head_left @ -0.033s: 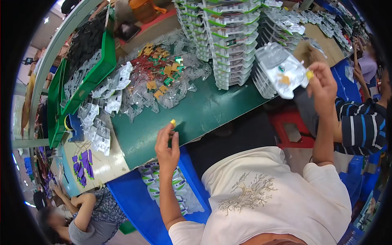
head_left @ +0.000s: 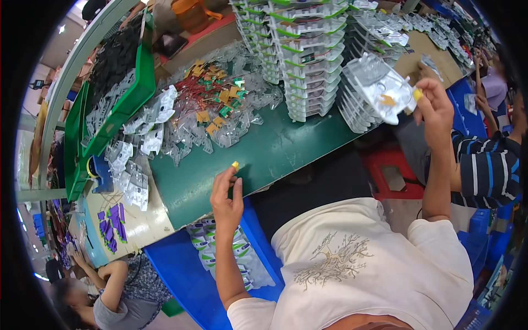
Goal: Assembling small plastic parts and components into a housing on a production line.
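Note:
My right hand (head_left: 437, 115) pinches the near right edge of a silvery-white plastic housing (head_left: 379, 82). An orange piece shows on that housing, and it lies over or just above a leaning stack of similar housings (head_left: 355, 113); whether it touches them I cannot tell. A yellow cover sits on a fingertip of each hand. My left hand (head_left: 226, 195) hovers by the front edge of the green worktop (head_left: 264, 148), thumb and fingers apart, holding nothing. Beyond it spreads a pile of clear plastic parts (head_left: 190, 132) mixed with orange and green pieces and red wires.
Tall stacks of housings (head_left: 311, 66) stand at the back middle. On the left are a green bin (head_left: 146, 71), a tape dispenser (head_left: 100, 171) and purple strips (head_left: 113, 225). A blue bin (head_left: 176, 275) sits below the worktop. Another person's striped sleeve (head_left: 487, 170) is close on my right.
The housing in my right hand has tilted and shifted slightly, its near end a little to the right. My left hand has barely moved.

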Action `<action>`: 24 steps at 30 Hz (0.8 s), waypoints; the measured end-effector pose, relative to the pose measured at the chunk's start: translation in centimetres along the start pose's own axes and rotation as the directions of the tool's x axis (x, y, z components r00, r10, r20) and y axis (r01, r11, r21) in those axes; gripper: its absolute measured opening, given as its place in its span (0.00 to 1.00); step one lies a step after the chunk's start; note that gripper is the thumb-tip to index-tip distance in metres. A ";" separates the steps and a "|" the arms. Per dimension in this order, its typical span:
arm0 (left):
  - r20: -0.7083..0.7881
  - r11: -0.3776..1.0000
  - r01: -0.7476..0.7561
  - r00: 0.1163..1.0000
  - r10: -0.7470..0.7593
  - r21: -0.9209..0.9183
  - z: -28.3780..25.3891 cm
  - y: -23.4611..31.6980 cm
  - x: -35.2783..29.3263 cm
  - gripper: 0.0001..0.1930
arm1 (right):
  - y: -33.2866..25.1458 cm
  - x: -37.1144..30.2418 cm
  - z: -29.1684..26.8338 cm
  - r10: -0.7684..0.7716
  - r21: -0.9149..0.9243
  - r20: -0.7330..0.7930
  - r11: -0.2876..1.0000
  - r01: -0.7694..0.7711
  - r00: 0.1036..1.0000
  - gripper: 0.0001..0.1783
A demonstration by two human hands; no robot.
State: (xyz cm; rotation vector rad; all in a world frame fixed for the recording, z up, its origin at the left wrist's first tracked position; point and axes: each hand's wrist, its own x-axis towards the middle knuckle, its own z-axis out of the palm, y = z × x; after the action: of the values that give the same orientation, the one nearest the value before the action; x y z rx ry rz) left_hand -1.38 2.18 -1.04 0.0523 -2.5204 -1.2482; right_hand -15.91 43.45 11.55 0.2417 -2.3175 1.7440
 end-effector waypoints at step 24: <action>-0.053 0.992 0.032 0.998 -0.038 -0.119 -0.5 -1.7 1.6 0.11 | -3.9 -3.3 20.6 -0.462 0.006 0.478 0.852 0.523 0.747 0.09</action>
State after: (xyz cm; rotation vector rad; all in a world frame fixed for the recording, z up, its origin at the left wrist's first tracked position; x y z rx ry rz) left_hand -2.90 0.48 -1.69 0.1025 -2.4037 -1.3876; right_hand -13.42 22.51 8.75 1.2553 -2.3348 1.3573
